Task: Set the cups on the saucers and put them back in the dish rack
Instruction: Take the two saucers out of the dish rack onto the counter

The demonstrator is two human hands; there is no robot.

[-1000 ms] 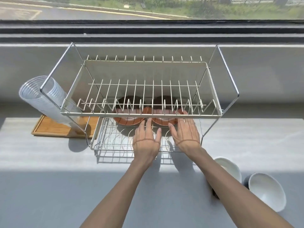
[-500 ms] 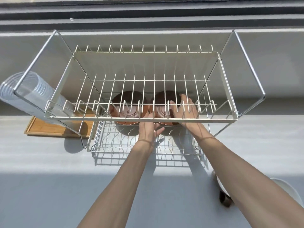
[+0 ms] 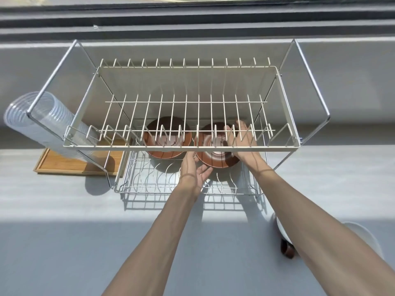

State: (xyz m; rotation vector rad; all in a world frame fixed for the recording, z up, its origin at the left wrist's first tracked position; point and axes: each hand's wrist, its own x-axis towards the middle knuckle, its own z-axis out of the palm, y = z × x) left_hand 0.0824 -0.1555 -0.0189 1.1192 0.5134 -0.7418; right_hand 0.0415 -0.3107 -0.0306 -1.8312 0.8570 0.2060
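Note:
Two brown saucers stand in the lower tier (image 3: 149, 190) of a two-tier wire dish rack. My right hand (image 3: 243, 142) reaches under the upper tier (image 3: 181, 148) and grips the right saucer (image 3: 215, 154) by its right rim; the saucer tilts toward me. With its fingers fairly straight, my left hand (image 3: 194, 171) touches that saucer's lower left edge. The left saucer (image 3: 166, 142) stands untouched. Two white cups lie on the counter at the lower right, one (image 3: 281, 227) mostly hidden by my right forearm and the other (image 3: 367, 236) just past it.
A stack of clear plastic cups (image 3: 32, 116) leans on a wooden tray (image 3: 64, 165) left of the rack. The grey counter runs in front of the rack, with a window ledge behind it. The upper tier's wires hang low over the saucers.
Both hands have moved forward from the rack's front edge into the lower tier. My right hand has taken hold of the right saucer, which now tilts toward me.

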